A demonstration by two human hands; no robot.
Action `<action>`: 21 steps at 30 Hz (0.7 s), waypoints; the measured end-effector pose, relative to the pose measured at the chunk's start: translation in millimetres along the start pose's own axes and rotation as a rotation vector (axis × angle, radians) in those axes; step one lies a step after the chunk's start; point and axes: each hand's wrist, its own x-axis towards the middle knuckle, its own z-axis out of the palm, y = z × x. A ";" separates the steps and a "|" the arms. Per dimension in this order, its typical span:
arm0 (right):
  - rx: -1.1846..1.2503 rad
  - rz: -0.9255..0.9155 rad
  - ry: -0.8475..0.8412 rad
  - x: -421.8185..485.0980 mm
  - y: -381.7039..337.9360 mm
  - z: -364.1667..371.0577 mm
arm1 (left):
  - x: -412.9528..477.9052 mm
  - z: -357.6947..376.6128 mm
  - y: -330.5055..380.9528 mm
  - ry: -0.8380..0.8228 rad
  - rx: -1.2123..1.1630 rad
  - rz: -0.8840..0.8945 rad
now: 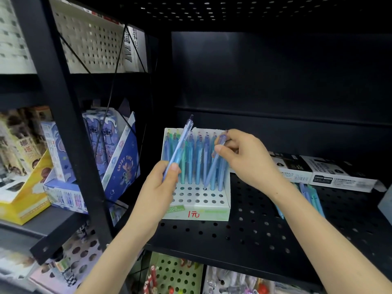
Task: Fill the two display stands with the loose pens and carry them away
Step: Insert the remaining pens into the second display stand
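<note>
Head view shows my right hand (pixel 244 158) pinching a blue pen (pixel 212 166) near its clicker, tip slanting down-left, seemingly into a hole of the display stand (pixel 212 213). My left hand (pixel 161 187), nearer the empty front rows, grips a paler pen (pixel 180 143) tilted up-right. The loose pens (pixel 311 194) lie on the shelf (pixel 265 230) under my right forearm.

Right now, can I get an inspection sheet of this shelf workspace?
surface: black perforated shelf.
job's things: white stand, back rows filled, front holes empty; loose pens lying at right.
clutter: black-and-white boxes behind them.
hands: left hand holds a blue pen, tilted; right hand pinches a second pen, tip at a stand hole.
cables: nothing seen.
surroundings: cartoon-print boxes on the left rack.
</note>
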 end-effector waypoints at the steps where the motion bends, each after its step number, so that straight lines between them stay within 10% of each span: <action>1: -0.024 -0.014 0.008 -0.6 -1.1 0.3 | 0.5 -0.1 -0.2 -0.001 -0.006 0.000; 21: -0.228 -0.178 -0.013 19.6 -13.8 -3.9 | 13.1 -4.4 5.7 0.011 -0.043 0.016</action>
